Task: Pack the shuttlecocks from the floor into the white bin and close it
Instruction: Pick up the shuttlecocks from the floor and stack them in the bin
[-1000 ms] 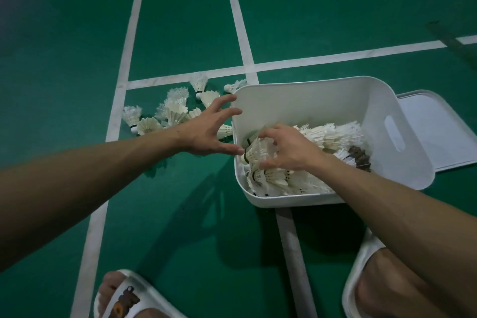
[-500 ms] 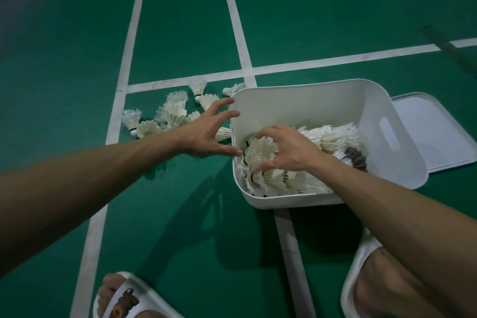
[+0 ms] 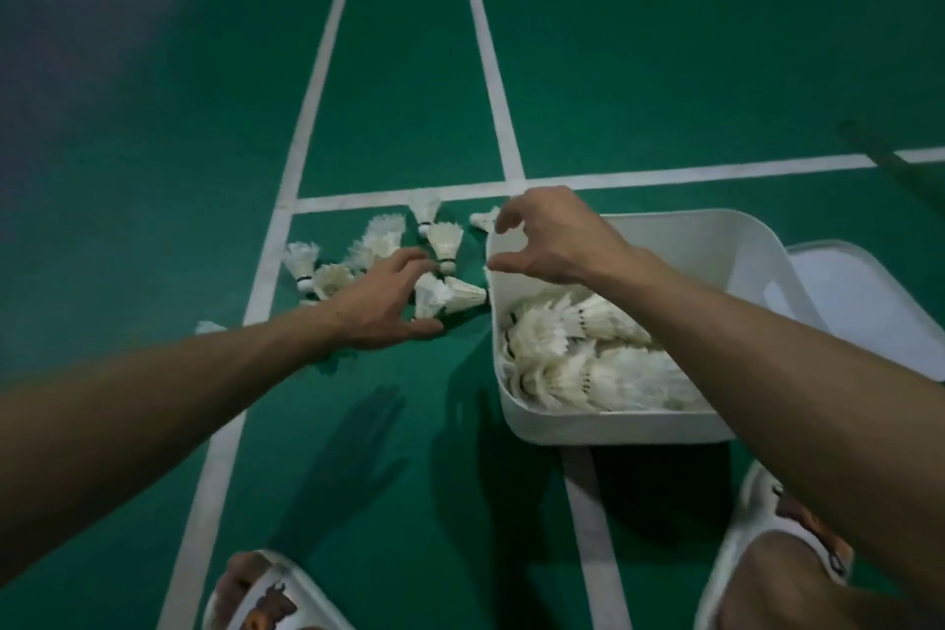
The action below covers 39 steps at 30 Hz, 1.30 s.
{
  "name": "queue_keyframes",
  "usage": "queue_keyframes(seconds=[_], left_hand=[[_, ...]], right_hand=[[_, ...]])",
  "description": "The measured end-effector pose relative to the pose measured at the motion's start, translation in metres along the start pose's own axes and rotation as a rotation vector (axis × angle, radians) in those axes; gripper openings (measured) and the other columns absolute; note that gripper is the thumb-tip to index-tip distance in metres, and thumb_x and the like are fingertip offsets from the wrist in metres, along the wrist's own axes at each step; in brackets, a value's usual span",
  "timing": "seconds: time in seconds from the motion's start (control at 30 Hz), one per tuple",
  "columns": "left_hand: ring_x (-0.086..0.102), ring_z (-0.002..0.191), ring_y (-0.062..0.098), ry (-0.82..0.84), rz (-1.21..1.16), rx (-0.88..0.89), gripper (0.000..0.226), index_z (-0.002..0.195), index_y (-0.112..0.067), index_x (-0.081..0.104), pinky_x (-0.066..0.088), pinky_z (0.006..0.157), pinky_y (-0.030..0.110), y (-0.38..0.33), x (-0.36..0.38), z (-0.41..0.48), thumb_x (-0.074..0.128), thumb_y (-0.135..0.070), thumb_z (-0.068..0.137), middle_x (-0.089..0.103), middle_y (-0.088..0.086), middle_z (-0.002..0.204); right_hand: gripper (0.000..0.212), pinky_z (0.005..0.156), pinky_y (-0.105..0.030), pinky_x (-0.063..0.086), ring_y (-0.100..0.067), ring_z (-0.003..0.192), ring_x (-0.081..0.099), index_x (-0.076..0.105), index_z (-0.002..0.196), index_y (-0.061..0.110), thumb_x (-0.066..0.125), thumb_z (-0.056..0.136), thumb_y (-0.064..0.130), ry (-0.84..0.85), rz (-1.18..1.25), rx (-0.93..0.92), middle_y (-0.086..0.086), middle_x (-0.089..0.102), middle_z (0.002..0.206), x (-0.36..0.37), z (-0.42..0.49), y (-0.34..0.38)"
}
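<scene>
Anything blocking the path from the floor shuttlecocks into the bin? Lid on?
Nothing visible blocks it. The bin is open; its lid lies on the floor on the other side. Only the bin's side wall separates the shuttlecocks from the inside. The empty right hand hangs above that wall; the left hand is at the pile.

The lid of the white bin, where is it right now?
In the head view the lid lies flat on the green floor at the far right, just past the white bin's right wall.
</scene>
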State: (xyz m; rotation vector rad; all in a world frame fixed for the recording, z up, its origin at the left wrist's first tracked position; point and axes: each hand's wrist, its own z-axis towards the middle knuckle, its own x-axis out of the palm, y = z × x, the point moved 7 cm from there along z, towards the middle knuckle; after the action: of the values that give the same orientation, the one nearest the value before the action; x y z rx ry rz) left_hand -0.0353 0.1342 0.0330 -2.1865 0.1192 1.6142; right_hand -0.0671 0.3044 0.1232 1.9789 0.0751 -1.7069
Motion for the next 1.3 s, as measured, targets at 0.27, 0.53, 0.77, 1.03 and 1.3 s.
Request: queue_keyframes(seconds=[0.27,0.53,0.77,1.03,1.3], left_hand=[[0.031,0.135,0.029,0.135,0.055,-0.213,0.077,0.144,-0.013,0.034,0.028,0.113,0.039,0.104,-0.004,-0.038,0.065,-0.05,0.083,0.025,0.012,0.15],[0.028,0.135,0.043,0.102,-0.109,-0.299,0.088,0.149,-0.033,0.017,0.027,0.113,0.051,0.166,0.036,-0.023,0.07,-0.05,0.079,0.014,0.014,0.153],[0.024,0.136,0.042,-0.021,-0.1,-0.324,0.102,0.146,-0.05,0.008,0.03,0.112,0.054,0.194,0.049,0.008,0.08,-0.039,0.073,-0.007,0.002,0.155],[0.056,0.096,0.026,-0.279,-0.322,-0.409,0.096,0.137,-0.042,0.025,0.051,0.095,0.038,0.214,0.055,-0.008,0.087,-0.023,0.065,0.005,-0.002,0.14],[0.045,0.122,0.025,-0.262,-0.338,-0.276,0.081,0.126,-0.033,0.037,0.048,0.098,0.032,0.196,0.064,-0.012,0.085,-0.009,0.065,-0.002,-0.012,0.15]], right_hand=[[0.05,0.092,-0.032,0.049,-0.022,0.109,0.059,0.063,0.119,0.016,0.077,0.077,0.038,0.17,0.04,-0.145,-0.005,0.065,0.119,0.067,0.063,0.099],[0.063,0.093,-0.033,0.047,-0.023,0.113,0.056,0.054,0.13,0.018,0.08,0.076,0.036,0.256,0.042,-0.086,-0.008,0.061,0.123,0.153,0.115,0.1],[0.081,0.106,-0.05,0.039,-0.033,0.132,0.035,0.035,0.141,0.035,0.08,0.074,0.037,0.233,-0.049,-0.093,-0.007,0.031,0.148,0.196,0.154,0.098],[0.085,0.1,-0.043,0.042,-0.03,0.119,0.047,0.031,0.144,0.033,0.08,0.074,0.039,0.28,-0.023,-0.022,-0.012,0.05,0.129,0.229,0.162,0.082],[0.076,0.074,-0.027,0.05,-0.018,0.08,0.053,0.033,0.137,0.045,0.075,0.08,0.017,0.175,-0.083,-0.066,-0.009,0.025,0.136,0.224,0.152,0.086]])
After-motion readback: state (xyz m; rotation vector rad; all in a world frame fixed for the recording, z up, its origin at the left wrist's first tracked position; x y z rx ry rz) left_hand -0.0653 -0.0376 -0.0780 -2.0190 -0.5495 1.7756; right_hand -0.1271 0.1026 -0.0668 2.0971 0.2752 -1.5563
